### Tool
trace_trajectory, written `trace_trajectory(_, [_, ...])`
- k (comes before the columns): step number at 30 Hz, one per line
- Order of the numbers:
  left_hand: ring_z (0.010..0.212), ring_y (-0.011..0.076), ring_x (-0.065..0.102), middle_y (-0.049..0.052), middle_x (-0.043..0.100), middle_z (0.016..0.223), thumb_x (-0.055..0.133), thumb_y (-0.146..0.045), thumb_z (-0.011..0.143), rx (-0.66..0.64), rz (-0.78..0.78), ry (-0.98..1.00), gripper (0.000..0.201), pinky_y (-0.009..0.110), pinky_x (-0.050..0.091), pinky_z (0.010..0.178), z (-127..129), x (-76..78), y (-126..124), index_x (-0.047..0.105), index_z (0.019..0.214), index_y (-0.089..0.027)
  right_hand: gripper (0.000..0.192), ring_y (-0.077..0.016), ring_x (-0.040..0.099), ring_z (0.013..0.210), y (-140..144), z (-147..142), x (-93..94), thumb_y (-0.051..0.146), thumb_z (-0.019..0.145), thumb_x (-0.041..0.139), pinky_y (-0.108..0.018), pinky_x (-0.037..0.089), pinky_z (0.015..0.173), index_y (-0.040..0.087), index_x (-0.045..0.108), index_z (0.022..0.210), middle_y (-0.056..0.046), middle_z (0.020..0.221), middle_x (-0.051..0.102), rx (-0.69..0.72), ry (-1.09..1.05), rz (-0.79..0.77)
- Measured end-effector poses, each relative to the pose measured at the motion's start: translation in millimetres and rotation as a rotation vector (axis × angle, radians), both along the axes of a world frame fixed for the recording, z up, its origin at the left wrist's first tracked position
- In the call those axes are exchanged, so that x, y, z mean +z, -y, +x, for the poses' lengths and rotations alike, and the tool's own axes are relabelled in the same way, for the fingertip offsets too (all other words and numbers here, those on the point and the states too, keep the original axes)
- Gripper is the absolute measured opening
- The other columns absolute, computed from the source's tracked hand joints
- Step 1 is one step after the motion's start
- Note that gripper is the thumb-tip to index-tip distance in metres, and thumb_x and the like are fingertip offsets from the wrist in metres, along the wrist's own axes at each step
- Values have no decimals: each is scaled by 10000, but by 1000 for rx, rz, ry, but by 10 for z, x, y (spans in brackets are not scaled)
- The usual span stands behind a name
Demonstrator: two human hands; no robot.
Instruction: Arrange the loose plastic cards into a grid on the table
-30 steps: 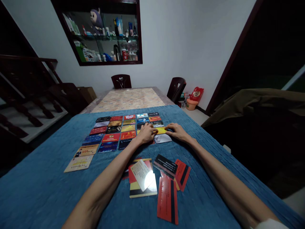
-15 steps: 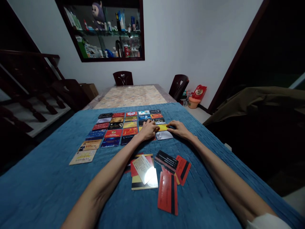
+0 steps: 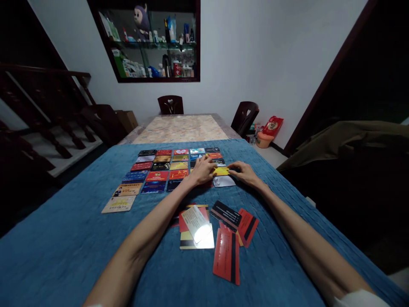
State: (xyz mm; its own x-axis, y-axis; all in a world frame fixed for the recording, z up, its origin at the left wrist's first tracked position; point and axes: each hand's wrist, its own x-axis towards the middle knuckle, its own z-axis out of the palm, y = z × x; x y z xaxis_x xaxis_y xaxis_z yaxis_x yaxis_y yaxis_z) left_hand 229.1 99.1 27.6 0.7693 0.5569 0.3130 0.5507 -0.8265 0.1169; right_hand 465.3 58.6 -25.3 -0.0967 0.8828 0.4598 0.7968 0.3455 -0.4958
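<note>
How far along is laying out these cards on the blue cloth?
Done: a grid of cards lies face up in rows. In hand: the left hand and right hand both touch a yellow card at the grid's right edge. Left: a loose pile nearer the person, unsorted.

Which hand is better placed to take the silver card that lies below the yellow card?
Probably the right hand: the silver card lies just beside it, uncovered. The left hand rests on the yellow card.
</note>
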Motion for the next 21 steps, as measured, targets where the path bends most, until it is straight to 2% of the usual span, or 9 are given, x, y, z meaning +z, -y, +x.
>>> trace_trajectory(6, [1090, 297, 485, 107, 668, 989, 513, -146, 894, -12, 57, 57, 226, 461, 398, 910, -58, 215, 227, 735, 885, -185, 208, -221, 649, 844, 21, -21, 30, 314, 837, 604, -347, 492, 797, 198, 758, 914, -65, 901, 721, -31, -21, 45])
trace_trajectory(11, [1083, 302, 484, 110, 665, 913, 548, -141, 876, -50, 92, 23, 180, 470, 384, 898, -252, 292, 496, 706, 793, -167, 198, -220, 630, 825, 49, -73, 68, 285, 828, 569, -366, 470, 822, 194, 745, 841, -60, 845, 706, -39, -27, 86])
trace_trajectory(15, [1099, 295, 487, 101, 663, 901, 526, -142, 904, -63, 102, -6, 192, 455, 384, 898, -505, 263, 736, 691, 812, -171, 172, -220, 625, 819, 97, -173, 133, 264, 824, 576, -365, 459, 818, 199, 735, 824, -58, 845, 716, -3, -28, 105])
trace_trajectory(21, [1098, 292, 498, 99, 662, 922, 545, -174, 916, -87, 125, -15, 151, 451, 402, 900, -937, 92, 1108, 685, 863, -156, 130, -216, 613, 824, 180, -417, 261, 248, 856, 607, -358, 433, 815, 209, 727, 823, -57, 863, 730, 113, 3, 123])
